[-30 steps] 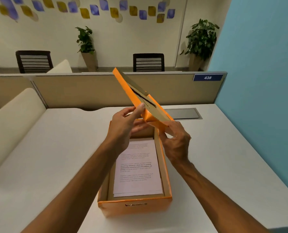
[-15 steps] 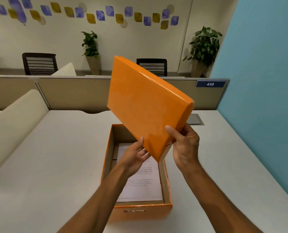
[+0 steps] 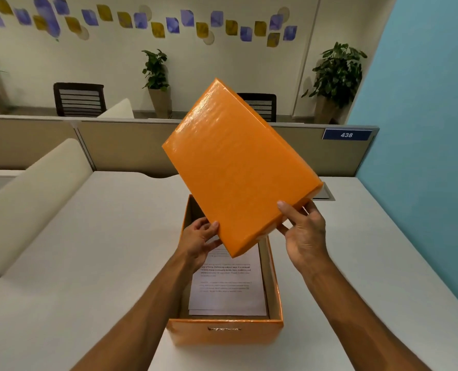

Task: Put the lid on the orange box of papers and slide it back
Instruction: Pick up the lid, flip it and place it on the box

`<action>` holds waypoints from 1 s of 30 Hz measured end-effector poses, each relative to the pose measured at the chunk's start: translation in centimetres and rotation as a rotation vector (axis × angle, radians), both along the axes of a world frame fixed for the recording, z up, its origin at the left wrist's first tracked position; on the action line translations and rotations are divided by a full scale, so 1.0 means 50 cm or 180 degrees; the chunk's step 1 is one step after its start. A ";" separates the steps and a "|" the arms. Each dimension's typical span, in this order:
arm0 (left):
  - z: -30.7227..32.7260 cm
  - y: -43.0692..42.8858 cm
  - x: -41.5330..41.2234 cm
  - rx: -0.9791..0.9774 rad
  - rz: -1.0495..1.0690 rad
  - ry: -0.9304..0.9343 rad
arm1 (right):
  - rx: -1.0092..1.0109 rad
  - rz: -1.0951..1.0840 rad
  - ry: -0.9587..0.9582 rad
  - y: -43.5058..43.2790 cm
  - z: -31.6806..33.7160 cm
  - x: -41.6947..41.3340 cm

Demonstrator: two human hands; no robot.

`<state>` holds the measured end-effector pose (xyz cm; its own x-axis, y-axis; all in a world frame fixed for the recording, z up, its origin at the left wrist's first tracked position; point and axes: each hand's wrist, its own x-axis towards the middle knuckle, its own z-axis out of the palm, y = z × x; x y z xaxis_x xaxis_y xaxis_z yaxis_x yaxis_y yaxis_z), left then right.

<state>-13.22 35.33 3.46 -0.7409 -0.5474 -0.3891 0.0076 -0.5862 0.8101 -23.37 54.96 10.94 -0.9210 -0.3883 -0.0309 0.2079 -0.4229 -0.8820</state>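
An open orange box (image 3: pixel 225 332) stands on the white desk (image 3: pixel 88 250) near its front edge, with printed white papers (image 3: pixel 226 290) stacked inside. The glossy orange lid (image 3: pixel 238 167) hangs tilted in the air above the box's far half, its top face toward me and one corner pointing down. My left hand (image 3: pixel 198 242) grips the lid's lower left edge. My right hand (image 3: pixel 304 231) grips the lower right edge, thumb on top. The box's far wall is hidden behind the lid.
A beige partition (image 3: pixel 115 145) runs along the desk's far side, with a blue tag reading 438 (image 3: pixel 346 134). A blue wall (image 3: pixel 423 156) borders the right. A cream padded divider (image 3: pixel 30 199) lies at left. A grey cable hatch (image 3: pixel 325 192) sits behind the lid.
The lid has been flipped from underside-up to top face toward me. It has turned a little further since half a second ago, and my left hand has closed on its edge.
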 end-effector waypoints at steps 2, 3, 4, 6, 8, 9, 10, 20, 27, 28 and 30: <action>0.008 -0.018 0.017 -0.0173 -0.0026 -0.0046 | 0.0067 -0.0087 0.0023 0.004 0.003 -0.007; 0.012 -0.028 0.026 -0.0292 -0.0023 -0.0084 | 0.0110 -0.0127 0.0032 0.007 0.005 -0.013; 0.015 -0.036 0.035 -0.0421 -0.0011 -0.0127 | 0.0167 -0.0167 0.0033 0.011 0.005 -0.019; 0.020 -0.053 0.052 -0.0659 0.0015 -0.0190 | 0.0325 -0.0239 0.0026 0.020 0.005 -0.033; 0.026 -0.069 0.066 -0.0868 0.0013 -0.0236 | 0.0525 -0.0242 0.0061 0.028 0.002 -0.048; 0.029 -0.077 0.072 -0.0970 -0.0008 -0.0264 | 0.0637 -0.0199 0.0094 0.032 -0.001 -0.055; 0.032 -0.084 0.078 -0.1061 -0.0037 -0.0290 | 0.0757 -0.0138 0.0140 0.034 -0.005 -0.062; 0.060 -0.142 0.125 -0.1645 -0.0513 -0.0745 | 0.1727 0.0363 0.0309 0.039 -0.055 -0.076; 0.066 -0.136 0.160 -0.1942 -0.0852 -0.0972 | 0.2067 0.0588 0.0271 0.037 -0.081 -0.048; 0.065 -0.134 0.165 -0.1992 -0.0899 -0.1014 | 0.2140 0.0591 0.0286 0.038 -0.086 -0.044; 0.060 -0.132 0.176 -0.2087 -0.0990 -0.1102 | 0.2266 0.0569 0.0310 0.044 -0.098 -0.036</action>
